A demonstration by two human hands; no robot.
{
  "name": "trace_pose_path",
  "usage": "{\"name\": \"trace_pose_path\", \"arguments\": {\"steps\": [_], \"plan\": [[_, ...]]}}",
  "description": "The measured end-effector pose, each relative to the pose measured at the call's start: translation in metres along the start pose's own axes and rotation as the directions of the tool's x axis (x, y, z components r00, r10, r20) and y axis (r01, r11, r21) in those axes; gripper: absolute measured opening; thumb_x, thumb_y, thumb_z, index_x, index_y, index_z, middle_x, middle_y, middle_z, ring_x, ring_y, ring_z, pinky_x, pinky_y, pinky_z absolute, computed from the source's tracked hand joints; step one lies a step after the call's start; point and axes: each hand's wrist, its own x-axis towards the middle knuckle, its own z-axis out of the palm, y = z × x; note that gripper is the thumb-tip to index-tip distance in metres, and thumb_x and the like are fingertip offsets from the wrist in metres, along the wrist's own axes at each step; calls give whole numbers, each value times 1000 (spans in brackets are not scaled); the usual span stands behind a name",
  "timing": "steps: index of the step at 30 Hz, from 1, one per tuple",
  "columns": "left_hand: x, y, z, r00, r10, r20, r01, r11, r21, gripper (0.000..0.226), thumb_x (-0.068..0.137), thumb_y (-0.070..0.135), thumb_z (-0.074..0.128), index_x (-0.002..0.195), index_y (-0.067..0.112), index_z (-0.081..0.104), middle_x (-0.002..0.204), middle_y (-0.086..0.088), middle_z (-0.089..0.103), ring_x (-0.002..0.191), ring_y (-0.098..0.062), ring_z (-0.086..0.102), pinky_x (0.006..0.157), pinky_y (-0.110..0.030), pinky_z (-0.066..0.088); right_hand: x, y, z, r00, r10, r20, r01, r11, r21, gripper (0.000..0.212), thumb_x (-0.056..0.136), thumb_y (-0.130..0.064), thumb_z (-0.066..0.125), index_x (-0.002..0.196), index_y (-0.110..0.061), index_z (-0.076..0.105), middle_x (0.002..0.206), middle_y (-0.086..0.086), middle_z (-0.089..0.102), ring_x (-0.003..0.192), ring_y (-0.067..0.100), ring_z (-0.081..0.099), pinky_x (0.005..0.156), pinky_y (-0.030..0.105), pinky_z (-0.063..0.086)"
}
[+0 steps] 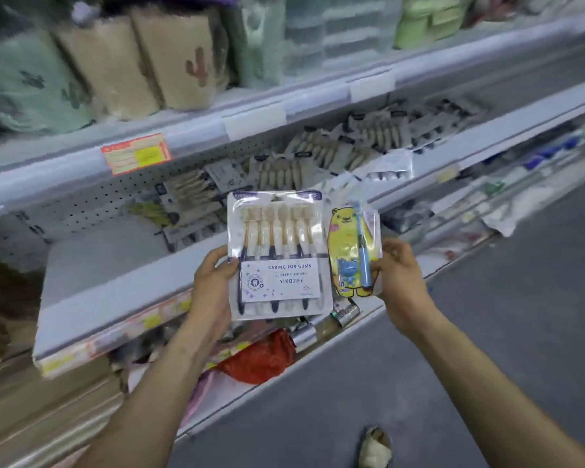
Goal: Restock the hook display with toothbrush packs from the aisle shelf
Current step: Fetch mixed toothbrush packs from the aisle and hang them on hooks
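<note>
The left hand (pixel 213 282) grips the left edge of a flat, glossy plastic toothbrush pack (pixel 279 282), thumb on the front and fingers behind. The right hand (pixel 401 270) pinches the right edge of a smaller clear pack (pixel 347 244) with a yellow bear card and a blue brush. The two packs are held upright, side by side, in front of a grey shelf (pixel 115 282). Behind it, more packs (pixel 318 153) hang on a perforated board (pixel 92 204).

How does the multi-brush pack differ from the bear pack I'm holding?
The multi-brush pack holds a row of brushes; the bear pack shows one blue brush. The multi-brush pack is larger, with a white label; the bear pack is smaller, yellow. Both are held upright.
</note>
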Motion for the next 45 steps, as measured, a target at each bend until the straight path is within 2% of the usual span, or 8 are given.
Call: {"name": "trace_pose_path", "arguments": {"steps": [4,7,13,20,28,35,39,45], "plan": [[1,-11,105,994,-5,109,-2,998,63,22,102,1,54,116,12,67,111,-19,76,92,-34,75,82,-50,58,19,-15,-77,990,28,-135,-14,995,101,39,94,8,45,122,-18,55,109,9,70,76,19,68,49,25,49],[0,-22,192,979,23,202,-50,990,129,25,99,1,58,108,20,71,111,-14,74,108,-42,70,95,-55,53,43,-34,-139,969,19,-245,12,992,125,39,94,10,44,115,-21,55,96,1,68,71,15,66,46,24,44],[-14,-35,374,937,13,348,-53,993,105,29,100,-5,56,121,12,66,109,-9,75,88,-20,73,76,-32,60,99,-81,-278,931,-20,-364,61,993,102,37,91,9,48,110,-20,57,102,0,69,84,14,70,68,35,54],[-16,-57,580,859,-37,511,-31,992,124,27,97,-1,63,120,10,70,112,-15,78,99,-31,73,95,-51,56,172,-126,-427,851,-19,-526,123,979,163,40,90,10,44,116,-17,56,111,4,71,92,22,74,61,34,55],[43,-96,827,724,-71,686,-75,981,181,26,100,3,60,120,15,71,97,-3,80,82,-14,77,61,-24,58,283,-161,-580,695,-1,-719,236,945,227,46,91,12,43,119,-21,59,109,-2,78,90,22,75,57,31,50],[62,-107,1061,526,-106,844,-80,982,173,39,98,1,58,131,20,64,101,5,81,95,-14,77,75,-29,57,366,-225,-702,476,20,-879,321,927,195,44,92,10,46,121,-21,59,108,2,77,89,29,75,68,45,51],[64,-118,1186,440,-107,891,-82,984,159,40,97,5,58,130,27,64,121,-4,76,111,-21,74,93,-43,58,409,-262,-777,366,45,-930,377,906,192,44,89,9,48,118,-20,62,93,1,74,56,4,62,44,22,41],[57,-149,1372,365,-126,923,-48,987,154,44,90,14,65,132,29,63,122,-13,75,112,-32,74,98,-57,58,486,-308,-913,302,22,-953,368,920,138,41,89,9,46,114,-19,60,100,10,71,46,-1,51,40,17,35]]}}
